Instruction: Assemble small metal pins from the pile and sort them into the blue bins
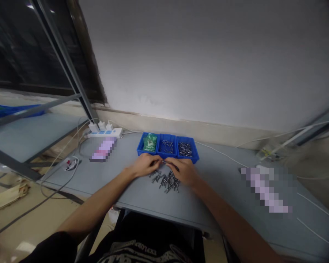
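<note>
Over the table, just in front of three blue bins, my left hand (146,164) and my right hand (184,171) meet at the fingertips. Between them is a thin metal piece (163,161), pinched from both sides. A loose pile of small dark metal pins (168,182) lies on the table below my hands. The left blue bin (139,145) holds a green packet (150,142). Thin metal pins (167,146) lie in the middle bin, and more short metal parts (185,149) fill the right bin.
A white power strip (105,133) with plugs stands at the table's back left, near a pixelated phone-like item (103,149). Cables trail over the left edge and along the wall. Another pixelated item (265,190) lies at right. A shelf (35,135) stands at far left.
</note>
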### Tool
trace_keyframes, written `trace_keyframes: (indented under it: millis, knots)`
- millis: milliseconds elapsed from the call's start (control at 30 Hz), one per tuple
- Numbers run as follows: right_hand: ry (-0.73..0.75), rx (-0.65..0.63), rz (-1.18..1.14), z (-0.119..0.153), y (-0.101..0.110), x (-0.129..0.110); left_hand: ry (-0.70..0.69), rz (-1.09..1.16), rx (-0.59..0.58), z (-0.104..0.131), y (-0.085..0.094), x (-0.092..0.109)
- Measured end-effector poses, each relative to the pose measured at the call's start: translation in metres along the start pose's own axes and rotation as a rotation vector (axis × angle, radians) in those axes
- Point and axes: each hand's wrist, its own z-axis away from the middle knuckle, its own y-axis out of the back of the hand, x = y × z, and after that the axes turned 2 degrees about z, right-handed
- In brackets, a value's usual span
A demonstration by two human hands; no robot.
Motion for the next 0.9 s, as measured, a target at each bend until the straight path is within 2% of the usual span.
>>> trace_keyframes:
  millis: [200,533,667,900]
  knots:
    - [-0.049,-0.07,0.016,-0.0006,0.0009,-0.0018,0.0,0.0,0.0,0.0,0.0028,0.0019]
    - [-0.084,-0.023,0.086,-0.0027,-0.0009,-0.0017,-0.004,-0.04,0.005,0.0002,0.0049,0.0049]
    - [-0.116,-0.076,0.136,-0.0026,-0.0013,-0.0023,-0.032,-0.063,-0.011,0.0,0.0031,0.0049]
    - [-0.118,-0.086,0.055,-0.0036,-0.0001,-0.0027,0.016,-0.058,0.012,-0.0003,0.004,0.0057]
